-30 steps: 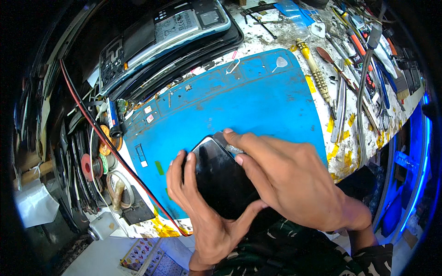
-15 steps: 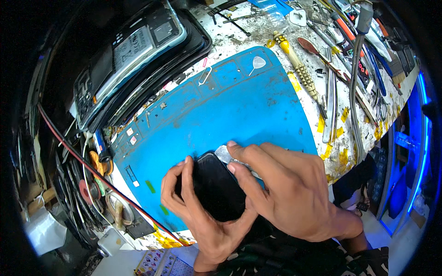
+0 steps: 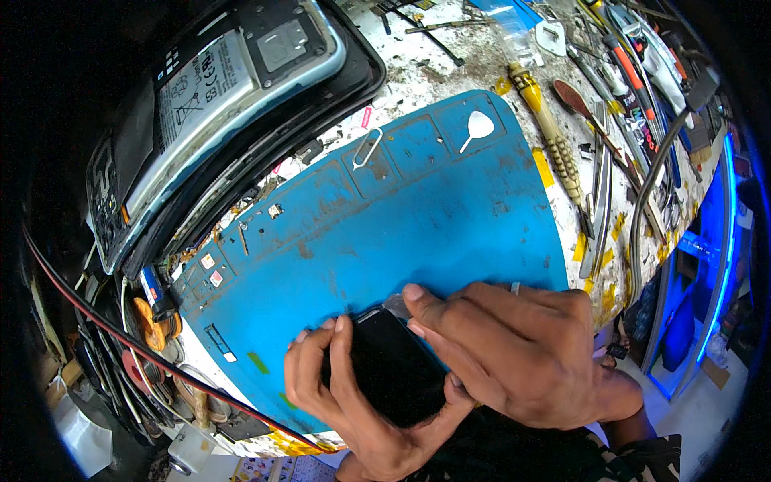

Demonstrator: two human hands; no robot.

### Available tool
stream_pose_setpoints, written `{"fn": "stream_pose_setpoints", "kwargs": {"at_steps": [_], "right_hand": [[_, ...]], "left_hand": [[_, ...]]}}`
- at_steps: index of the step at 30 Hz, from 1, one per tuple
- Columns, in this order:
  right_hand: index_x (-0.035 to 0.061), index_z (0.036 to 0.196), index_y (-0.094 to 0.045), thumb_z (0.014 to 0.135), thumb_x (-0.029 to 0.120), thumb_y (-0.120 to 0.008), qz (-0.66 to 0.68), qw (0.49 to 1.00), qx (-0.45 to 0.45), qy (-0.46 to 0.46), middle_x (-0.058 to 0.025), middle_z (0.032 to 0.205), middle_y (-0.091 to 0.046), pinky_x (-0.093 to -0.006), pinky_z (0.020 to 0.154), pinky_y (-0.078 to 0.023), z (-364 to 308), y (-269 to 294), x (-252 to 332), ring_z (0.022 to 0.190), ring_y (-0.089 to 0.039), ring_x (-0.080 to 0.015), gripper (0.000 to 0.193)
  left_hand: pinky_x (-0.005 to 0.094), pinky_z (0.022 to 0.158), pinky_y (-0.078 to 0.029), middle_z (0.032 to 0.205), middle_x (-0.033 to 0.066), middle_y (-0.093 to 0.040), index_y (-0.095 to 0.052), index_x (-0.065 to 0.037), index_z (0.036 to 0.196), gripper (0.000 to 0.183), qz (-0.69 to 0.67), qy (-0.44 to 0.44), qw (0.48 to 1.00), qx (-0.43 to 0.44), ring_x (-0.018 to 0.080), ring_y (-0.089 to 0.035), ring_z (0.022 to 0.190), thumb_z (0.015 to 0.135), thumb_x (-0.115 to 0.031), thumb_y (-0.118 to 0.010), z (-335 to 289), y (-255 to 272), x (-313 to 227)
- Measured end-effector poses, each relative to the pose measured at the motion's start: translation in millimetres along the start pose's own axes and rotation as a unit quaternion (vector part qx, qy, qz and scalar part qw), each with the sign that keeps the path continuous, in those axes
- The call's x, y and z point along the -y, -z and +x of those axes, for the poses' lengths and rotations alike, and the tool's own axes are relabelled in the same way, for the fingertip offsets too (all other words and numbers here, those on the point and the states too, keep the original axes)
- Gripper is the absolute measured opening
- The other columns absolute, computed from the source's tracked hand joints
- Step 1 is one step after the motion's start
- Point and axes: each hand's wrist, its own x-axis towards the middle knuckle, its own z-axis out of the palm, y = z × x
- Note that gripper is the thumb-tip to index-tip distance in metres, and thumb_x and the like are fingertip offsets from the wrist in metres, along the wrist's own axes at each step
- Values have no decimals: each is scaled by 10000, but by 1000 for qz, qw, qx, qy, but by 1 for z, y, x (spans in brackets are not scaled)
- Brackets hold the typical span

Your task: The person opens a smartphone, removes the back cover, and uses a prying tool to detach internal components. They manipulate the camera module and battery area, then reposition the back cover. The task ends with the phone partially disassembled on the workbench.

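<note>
The phone [image 3: 393,373] lay screen-up at the near edge of the blue mat [image 3: 401,217], cradled from below by the left hand [image 3: 353,402], whose fingers gripped its left side to steady it. The right hand [image 3: 522,353] pinched a thin pick [image 3: 396,304] against the phone's top corner, apparently at the seam. Screwdrivers [image 3: 554,149] and tweezers [image 3: 598,201] lay just right of the mat.

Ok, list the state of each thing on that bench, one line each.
Black phone: screen dark, held over the blue mat.
Left hand: gripping the phone.
Right hand: pressing a thin pick at the phone's top edge.
Opened device: back off, insides exposed.
Yellow screwdriver: lying unused.
</note>
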Motion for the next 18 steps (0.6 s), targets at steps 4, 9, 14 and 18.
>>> {"fn": "stream_pose_setpoints", "kwargs": {"at_steps": [4, 9, 14, 18], "right_hand": [[6, 1116, -735, 824, 69, -811, 31, 999, 9, 30, -59, 793, -688, -307, 490, -488, 8, 3, -9, 588, -654, -190, 308], [3, 1132, -733, 815, 84, -791, -33, 995, 62, 75, -27, 779, -654, -271, 460, -461, 15, 14, -9, 553, -603, -144, 332], [118, 967, -679, 821, 164, -679, -163, 973, 80, 145, 35, 755, -508, -204, 443, -392, 17, 16, 4, 562, -515, -57, 153], [25, 1110, -740, 803, 132, -743, -86, 982, 97, 137, 4, 751, -607, -251, 441, -451, 27, 20, -9, 528, -565, -86, 325]], "left_hand": [[516, 1113, -346, 1384, 260, -417, -412, 89, 1463, 1160, -1, -18, 1000, 2, 409, -429, 1305, 578, -431, -952, 2, 1, 4], [512, 1091, -361, 1370, 262, -436, -434, 89, 1441, 1119, -17, -14, 1000, 1, 407, -451, 1281, 600, -443, -944, -2, 2, 6], [520, 1090, -362, 1382, 258, -444, -461, 68, 1411, 1104, -7, -19, 997, -76, 397, -457, 1278, 588, -473, -960, -2, -15, 10], [524, 1079, -373, 1367, 246, -457, -434, 45, 1427, 1123, -72, -36, 995, -55, 388, -475, 1261, 588, -474, -970, -5, -8, 14]]}}
